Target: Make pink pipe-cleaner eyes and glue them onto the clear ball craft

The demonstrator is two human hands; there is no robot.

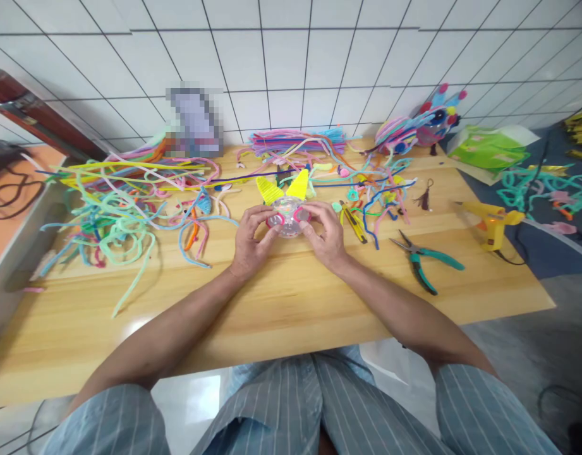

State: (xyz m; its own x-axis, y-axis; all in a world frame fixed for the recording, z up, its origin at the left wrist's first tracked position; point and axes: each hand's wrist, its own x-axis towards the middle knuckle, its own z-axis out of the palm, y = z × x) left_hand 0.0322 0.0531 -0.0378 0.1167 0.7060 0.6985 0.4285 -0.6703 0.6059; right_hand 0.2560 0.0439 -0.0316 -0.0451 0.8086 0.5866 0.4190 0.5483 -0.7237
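Both my hands grip a clear plastic ball (287, 222) with two yellow pipe-cleaner ears on top and two pink rings on its front. My left hand (251, 244) is closed on its left side, fingers pressing by the left pink ring. My right hand (325, 235) is closed on its right side, fingertips at the right pink ring. The ball is held just above the wooden table (291, 303), near its middle.
Heaps of coloured pipe cleaners (124, 208) cover the table's left and back. A yellow utility knife (353, 222), teal-handled pliers (423, 258) and a yellow glue gun (493, 225) lie to the right. A finished pipe-cleaner figure (423, 126) stands back right.
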